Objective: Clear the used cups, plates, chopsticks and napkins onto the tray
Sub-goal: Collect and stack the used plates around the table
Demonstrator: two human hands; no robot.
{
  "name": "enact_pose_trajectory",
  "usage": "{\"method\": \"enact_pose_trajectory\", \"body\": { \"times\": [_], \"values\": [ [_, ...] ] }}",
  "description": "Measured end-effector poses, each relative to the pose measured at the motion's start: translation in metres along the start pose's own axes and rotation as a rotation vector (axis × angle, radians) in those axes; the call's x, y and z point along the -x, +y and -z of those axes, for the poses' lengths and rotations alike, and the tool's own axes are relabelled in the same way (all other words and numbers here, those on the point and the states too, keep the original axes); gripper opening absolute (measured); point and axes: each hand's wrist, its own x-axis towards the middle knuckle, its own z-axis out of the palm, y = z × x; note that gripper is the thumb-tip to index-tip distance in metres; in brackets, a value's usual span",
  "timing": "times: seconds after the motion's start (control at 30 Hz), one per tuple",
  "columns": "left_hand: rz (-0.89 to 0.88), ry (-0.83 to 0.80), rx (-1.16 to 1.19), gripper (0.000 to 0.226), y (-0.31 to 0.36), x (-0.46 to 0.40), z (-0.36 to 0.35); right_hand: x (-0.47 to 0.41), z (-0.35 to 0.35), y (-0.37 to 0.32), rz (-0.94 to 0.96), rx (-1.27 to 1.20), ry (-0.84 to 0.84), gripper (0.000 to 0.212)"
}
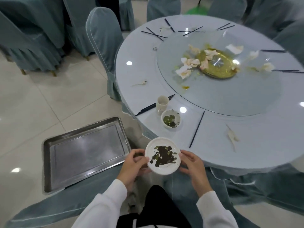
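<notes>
A small white plate (162,156) smeared with dark sauce is held just off the near edge of the round table (256,145). My left hand (133,165) grips its left rim and my right hand (191,162) grips its right rim. An empty steel tray (49,162) lies to the left on a covered chair seat. On the table near me stand a white ribbed cup (162,104) and a dirty bowl (171,118), with black chopsticks (196,130) beside them. Crumpled napkins (185,71) lie on the glass turntable (222,99).
A gold dish (220,66) sits at the turntable's centre. More chopsticks (154,34) ring the far edge. A used napkin (232,136) lies right of the near chopstick. Covered chairs (103,38) stand around the table; tiled floor (49,99) is on the left.
</notes>
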Motion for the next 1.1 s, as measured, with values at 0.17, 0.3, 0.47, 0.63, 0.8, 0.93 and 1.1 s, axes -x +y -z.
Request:
{"method": "enact_pose_trajectory", "body": {
  "times": [0.17,0.3,0.47,0.63,0.8,0.93,1.1],
  "values": [
    [0.005,-0.064,-0.082,0.034,0.018,-0.033,-0.014,-0.038,0.003,-0.016,-0.051,0.008,0.031,0.018],
    [0.013,-0.033,-0.164,0.037,0.034,-0.061,-0.029,-0.090,0.013,-0.029,-0.132,0.012,0.029,0.019],
    [0.042,0.009,-0.208,0.033,0.041,-0.087,-0.041,-0.162,0.037,-0.031,-0.129,0.145,0.231,0.014],
    [0.044,0.017,-0.200,0.032,0.044,-0.099,-0.052,-0.213,0.058,-0.030,-0.173,0.494,0.385,0.022],
    [0.063,0.029,-0.182,0.033,0.049,-0.108,-0.056,-0.232,0.060,-0.029,-0.213,0.682,0.382,0.023],
    [0.079,0.036,-0.191,0.032,0.052,-0.113,-0.060,-0.235,0.063,-0.031,-0.223,0.641,0.382,0.014],
    [0.108,-0.010,-0.204,0.031,0.048,-0.116,-0.072,-0.224,0.080,-0.031,-0.244,0.624,0.396,0.011]
  ]
}}
